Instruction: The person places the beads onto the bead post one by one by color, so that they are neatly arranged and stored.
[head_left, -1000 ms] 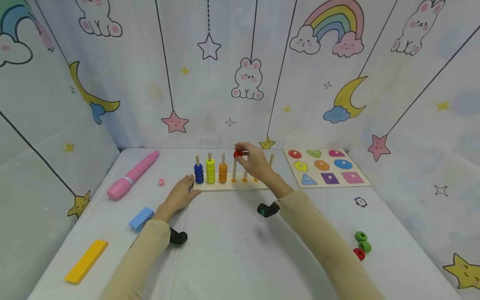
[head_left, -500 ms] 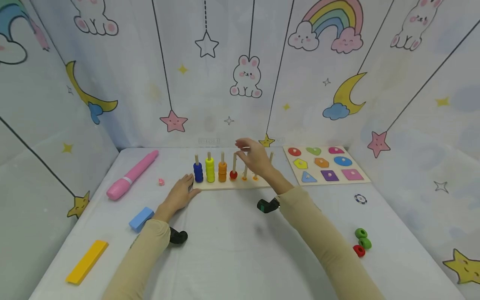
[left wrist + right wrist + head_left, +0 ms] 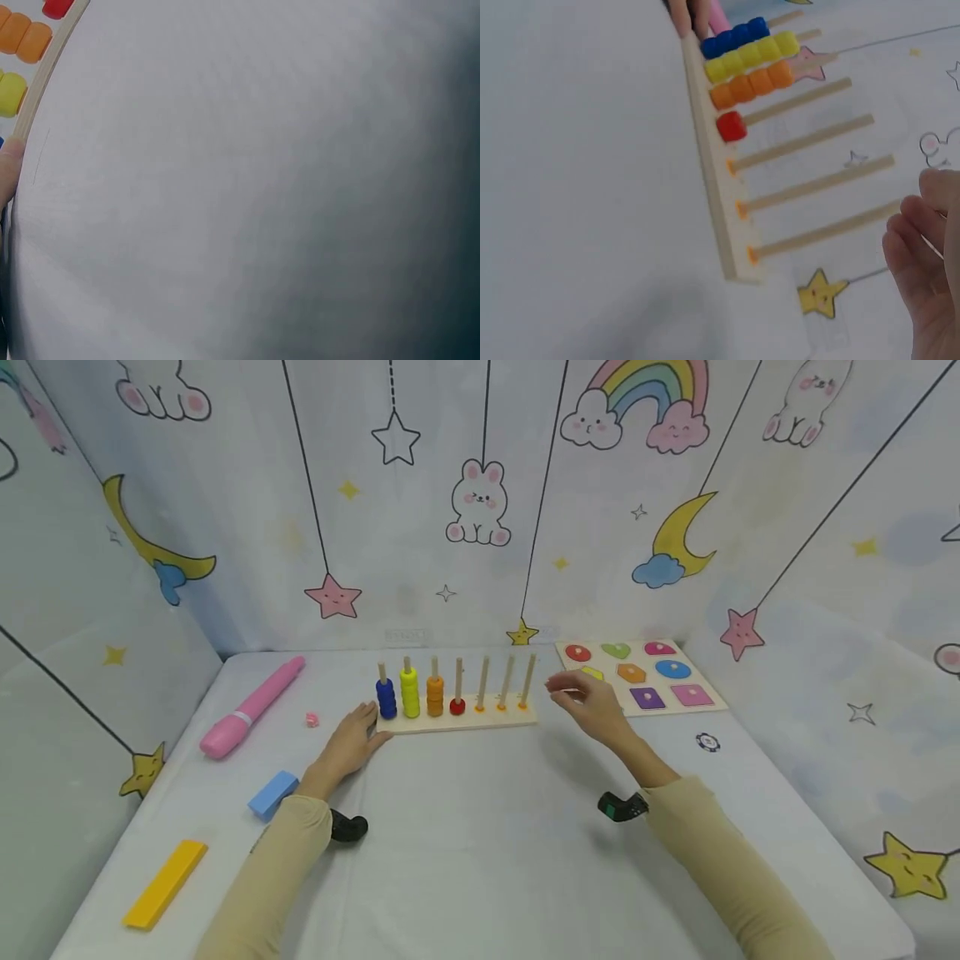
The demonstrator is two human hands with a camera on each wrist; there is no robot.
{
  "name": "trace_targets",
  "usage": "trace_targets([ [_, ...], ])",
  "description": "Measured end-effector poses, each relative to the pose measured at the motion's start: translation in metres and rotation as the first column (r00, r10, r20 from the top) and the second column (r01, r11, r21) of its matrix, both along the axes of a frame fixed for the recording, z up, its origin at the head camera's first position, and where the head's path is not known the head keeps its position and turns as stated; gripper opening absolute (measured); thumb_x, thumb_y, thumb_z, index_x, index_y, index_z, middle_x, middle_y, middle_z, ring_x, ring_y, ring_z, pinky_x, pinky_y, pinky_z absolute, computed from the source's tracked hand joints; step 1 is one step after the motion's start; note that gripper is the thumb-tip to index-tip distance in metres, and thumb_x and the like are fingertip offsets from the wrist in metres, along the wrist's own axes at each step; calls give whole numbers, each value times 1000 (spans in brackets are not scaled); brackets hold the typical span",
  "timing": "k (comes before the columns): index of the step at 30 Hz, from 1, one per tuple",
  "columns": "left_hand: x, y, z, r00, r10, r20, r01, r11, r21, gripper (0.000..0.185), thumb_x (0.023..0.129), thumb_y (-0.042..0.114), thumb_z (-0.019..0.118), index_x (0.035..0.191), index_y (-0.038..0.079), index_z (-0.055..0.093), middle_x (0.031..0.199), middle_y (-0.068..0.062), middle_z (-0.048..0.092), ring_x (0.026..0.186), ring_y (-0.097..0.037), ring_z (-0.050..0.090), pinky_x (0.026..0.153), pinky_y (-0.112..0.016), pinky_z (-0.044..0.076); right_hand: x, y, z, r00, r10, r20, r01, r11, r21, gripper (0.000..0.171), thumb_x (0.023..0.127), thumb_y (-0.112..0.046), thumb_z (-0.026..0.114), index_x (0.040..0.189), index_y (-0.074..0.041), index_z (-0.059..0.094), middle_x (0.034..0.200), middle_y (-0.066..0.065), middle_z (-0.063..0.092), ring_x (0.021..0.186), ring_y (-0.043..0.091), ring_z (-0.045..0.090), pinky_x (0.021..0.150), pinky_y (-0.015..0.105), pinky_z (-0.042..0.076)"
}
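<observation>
No readable text, label or number shows on anything in view.

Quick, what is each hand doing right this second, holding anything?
Left hand: open, fingers resting against the left end of the wooden peg board, holding nothing.
Right hand: open, fingers loosely curled, empty, in the air right of the board.
</observation>
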State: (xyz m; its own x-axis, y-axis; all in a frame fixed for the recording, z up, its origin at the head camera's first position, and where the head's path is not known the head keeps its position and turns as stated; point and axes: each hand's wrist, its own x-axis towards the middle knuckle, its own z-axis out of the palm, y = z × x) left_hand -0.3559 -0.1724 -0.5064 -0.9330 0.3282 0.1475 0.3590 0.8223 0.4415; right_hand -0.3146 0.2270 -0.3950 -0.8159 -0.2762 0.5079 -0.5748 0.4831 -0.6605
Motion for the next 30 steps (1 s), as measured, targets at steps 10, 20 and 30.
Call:
trace_targets([
  [10, -7, -12, 7, 1000, 9, 24, -9, 1000, -8, 68, 98, 35, 51, 139, -15, 31, 147, -29, 27, 138, -42, 18, 114, -52, 12, 45, 84, -15, 982, -112, 155, 101, 992, 79, 23, 93, -5, 59, 115, 3, 60, 109, 18, 65, 101, 30, 62, 85, 13, 47],
  [20, -8, -8, 2, 999, 14, 41, -13, 1000, -8, 68, 97, 35, 52, 140, -14, 31, 147, -29, 27, 138, -41, 17, 114, -51, 12, 92, 151, -52, 963, -222, 155, 185, 957, 223, 24, 93, -6, 60, 116, 0, 61, 106, 13, 67, 95, 5, 62, 81, 5, 44],
  [30, -5, -1, -2, 998, 0, 58, 1, 1000, -23, 69, 98, 37, 50, 141, -12, 29, 149, -26, 25, 139, -40, 16, 114, -51, 11, 163, 173, -69, 915, -394, 86, 381, 914, 137, 22, 85, 2, 68, 107, -2, 65, 100, 14, 67, 92, 0, 62, 79, 8, 48],
])
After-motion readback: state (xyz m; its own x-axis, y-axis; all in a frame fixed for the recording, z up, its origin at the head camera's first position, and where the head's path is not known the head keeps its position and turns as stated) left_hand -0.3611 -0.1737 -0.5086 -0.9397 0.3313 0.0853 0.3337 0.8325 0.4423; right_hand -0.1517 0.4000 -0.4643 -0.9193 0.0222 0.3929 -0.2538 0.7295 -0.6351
